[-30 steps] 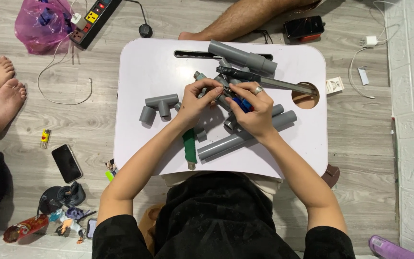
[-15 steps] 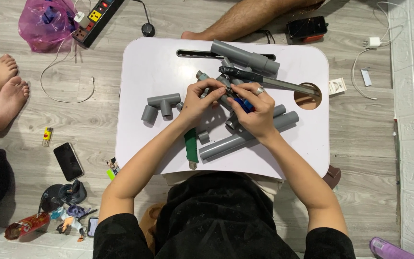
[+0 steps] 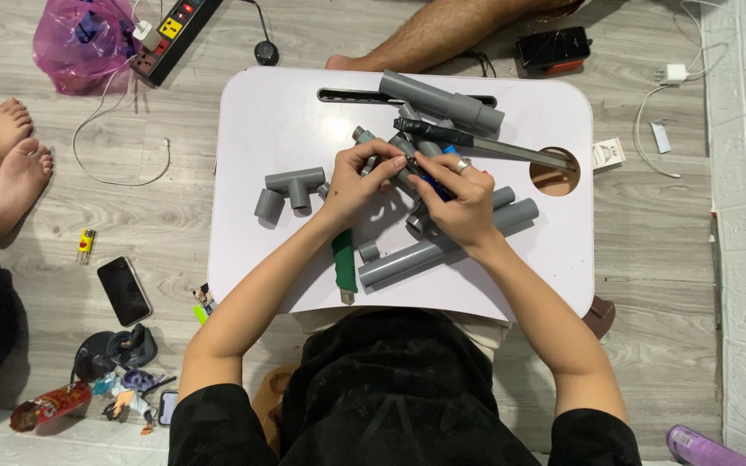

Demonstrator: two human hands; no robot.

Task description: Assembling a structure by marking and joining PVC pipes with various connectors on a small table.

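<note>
Sitting low on a pale wood-plank floor, a white lap worktop with rounded corners, a slot near its far edge and a round hole at its right carries a scatter of grey pipe pieces. Over its middle the left hand and the right hand meet, both with fingers closed on a small grey pipe fitting with a blue part held just above the worktop. A grey tee fitting lies left of the hands, a long grey pipe and a green-handled tool nearer the person. On the floor lie a black phone, a power strip and a pink bag; another person's bare feet rest at left.
</note>
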